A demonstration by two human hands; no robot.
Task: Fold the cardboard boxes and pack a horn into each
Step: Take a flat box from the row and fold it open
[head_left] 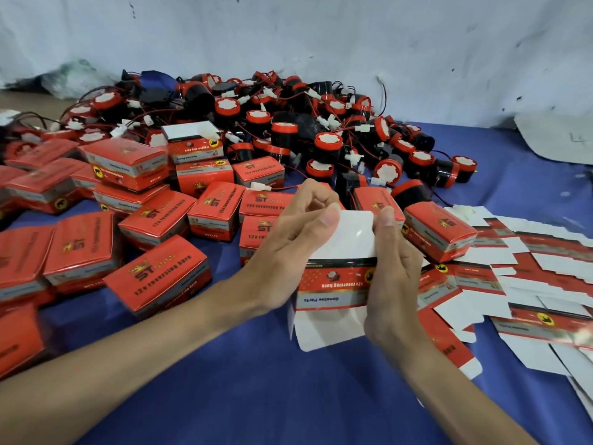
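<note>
I hold one red and white cardboard box (335, 281) up in front of me, partly formed, its white flaps open at top and bottom. My left hand (288, 248) grips its left side with the thumb pressed on the white top flap. On the right side, my right hand (396, 271) grips the box, thumb up against the same flap. A heap of black and red horns (327, 142) with red wires lies behind the box. No horn is visible inside the held box.
Several closed red boxes (160, 277) are piled on the blue cloth (256, 396) at the left and centre. Flat unfolded box blanks (529, 284) are spread at the right. A pale wall (321, 33) stands behind the horns.
</note>
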